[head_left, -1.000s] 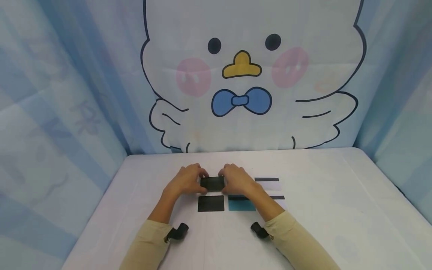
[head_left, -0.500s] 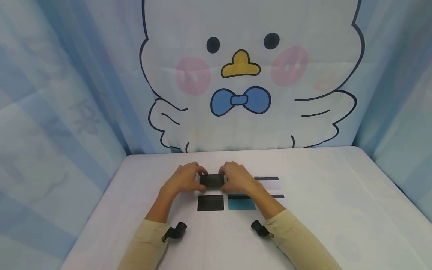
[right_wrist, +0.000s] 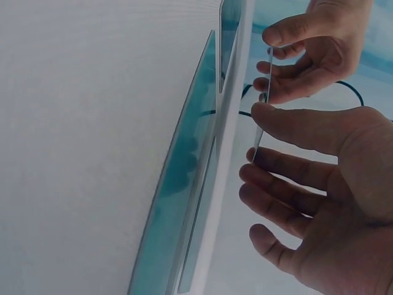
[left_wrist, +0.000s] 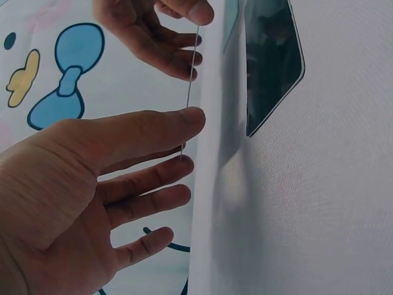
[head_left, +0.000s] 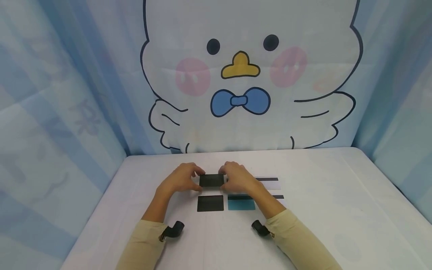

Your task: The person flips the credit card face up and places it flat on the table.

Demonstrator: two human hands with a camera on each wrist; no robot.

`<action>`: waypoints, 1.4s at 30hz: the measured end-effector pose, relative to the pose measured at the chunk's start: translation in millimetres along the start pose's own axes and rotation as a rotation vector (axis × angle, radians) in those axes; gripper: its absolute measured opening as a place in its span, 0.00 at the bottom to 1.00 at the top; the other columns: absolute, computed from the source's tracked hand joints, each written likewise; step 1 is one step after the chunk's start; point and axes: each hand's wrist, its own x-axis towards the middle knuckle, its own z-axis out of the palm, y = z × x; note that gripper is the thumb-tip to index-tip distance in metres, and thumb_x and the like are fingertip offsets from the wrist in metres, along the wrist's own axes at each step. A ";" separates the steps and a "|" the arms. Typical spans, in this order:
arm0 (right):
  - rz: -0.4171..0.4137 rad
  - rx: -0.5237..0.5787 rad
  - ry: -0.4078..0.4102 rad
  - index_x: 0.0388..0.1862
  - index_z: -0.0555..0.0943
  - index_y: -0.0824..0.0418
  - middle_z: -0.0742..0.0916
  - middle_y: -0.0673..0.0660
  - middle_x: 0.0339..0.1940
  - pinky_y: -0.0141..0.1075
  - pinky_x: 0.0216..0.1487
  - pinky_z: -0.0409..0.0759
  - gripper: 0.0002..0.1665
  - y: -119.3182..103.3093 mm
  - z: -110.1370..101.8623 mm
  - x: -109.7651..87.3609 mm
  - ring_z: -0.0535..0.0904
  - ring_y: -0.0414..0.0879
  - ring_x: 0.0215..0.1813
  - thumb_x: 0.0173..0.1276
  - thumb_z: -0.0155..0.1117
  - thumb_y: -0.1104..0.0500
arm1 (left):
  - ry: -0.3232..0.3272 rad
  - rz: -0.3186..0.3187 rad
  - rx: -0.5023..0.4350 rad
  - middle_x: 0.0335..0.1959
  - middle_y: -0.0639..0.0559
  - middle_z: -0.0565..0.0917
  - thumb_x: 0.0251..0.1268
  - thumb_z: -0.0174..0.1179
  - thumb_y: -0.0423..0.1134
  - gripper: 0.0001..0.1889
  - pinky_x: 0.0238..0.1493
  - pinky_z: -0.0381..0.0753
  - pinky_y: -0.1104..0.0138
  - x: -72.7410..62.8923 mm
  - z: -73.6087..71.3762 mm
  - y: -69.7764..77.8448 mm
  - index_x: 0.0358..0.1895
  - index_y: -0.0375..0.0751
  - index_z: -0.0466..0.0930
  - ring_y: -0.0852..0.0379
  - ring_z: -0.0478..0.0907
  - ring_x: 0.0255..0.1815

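A black card point(head_left: 211, 180) is held between both hands, seen almost edge-on in the two wrist views and raised over the white table point(head_left: 320, 210). At its left end my left hand point(head_left: 182, 178) pinches it with thumb and index finger, the other fingers spread apart below in the left wrist view. The right end sits between the thumb and fingers of my right hand point(head_left: 237, 178). Just nearer than the held card, a second black card point(head_left: 210, 203) lies flat. Beside that one lies a teal card point(head_left: 241, 204) with a dark stripe, partly beneath the right hand and forearm.
White cards with dark stripes lie to the right, one farther back point(head_left: 270, 184) and a nearer one point(head_left: 280, 201), both partly covered by the right forearm. A curtain printed with a cartoon bird point(head_left: 239, 123) hangs behind the table's far edge.
The held card has shifted slightly away from me, up in the head view. My left hand has slid a little to the left; the cards on the table stay put.
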 end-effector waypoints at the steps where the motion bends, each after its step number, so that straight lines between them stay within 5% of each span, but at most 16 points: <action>1: 0.000 0.000 -0.003 0.61 0.84 0.61 0.85 0.56 0.54 0.53 0.65 0.76 0.30 0.3 0.1 -0.1 0.79 0.53 0.60 0.60 0.80 0.55 | -0.001 0.001 0.000 0.50 0.51 0.87 0.50 0.82 0.39 0.28 0.53 0.81 0.57 0.4 0.3 -0.6 0.58 0.42 0.87 0.50 0.80 0.53; 10: -0.001 0.004 -0.006 0.61 0.84 0.61 0.85 0.56 0.55 0.52 0.65 0.77 0.31 0.9 -0.4 -0.1 0.78 0.52 0.61 0.60 0.80 0.55 | -0.002 -0.039 -0.015 0.48 0.51 0.88 0.50 0.82 0.40 0.27 0.52 0.82 0.58 0.7 1.1 -0.7 0.57 0.42 0.87 0.51 0.80 0.50; 42: -0.038 -0.025 0.002 0.61 0.84 0.62 0.85 0.59 0.56 0.50 0.63 0.80 0.30 -3.0 0.0 -1.2 0.77 0.53 0.59 0.61 0.79 0.53 | 0.023 -0.028 -0.069 0.45 0.53 0.87 0.49 0.82 0.40 0.26 0.44 0.81 0.62 2.6 4.5 3.2 0.56 0.45 0.89 0.54 0.80 0.45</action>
